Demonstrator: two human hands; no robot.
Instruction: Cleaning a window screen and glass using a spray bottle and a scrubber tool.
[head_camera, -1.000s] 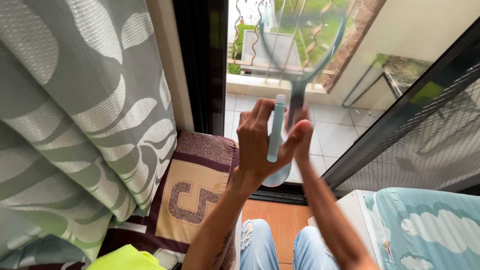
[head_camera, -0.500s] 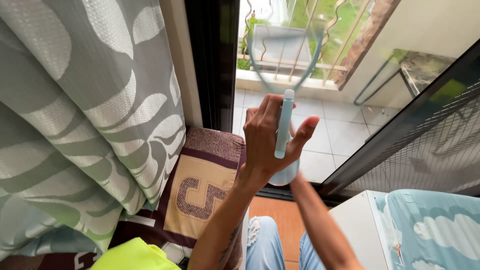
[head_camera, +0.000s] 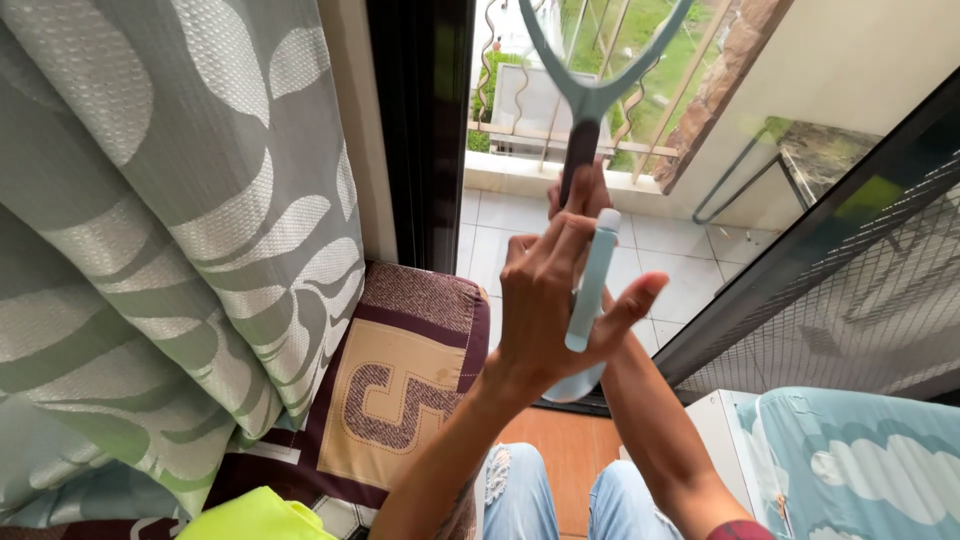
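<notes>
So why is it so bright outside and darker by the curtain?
Head view: daylight floods the balcony tiles, washing them pale; the curtain indoors is dimmer. The left hand and light blue tube look sharp, with no blur.

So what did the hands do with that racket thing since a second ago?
The racket went up and away, so its hoop now runs off the top. The right hand slid further out along the dark handle. The left hand opened a little, the pale blue bar resting across its fingers. The curtain and patterned cushion stayed put.
</notes>
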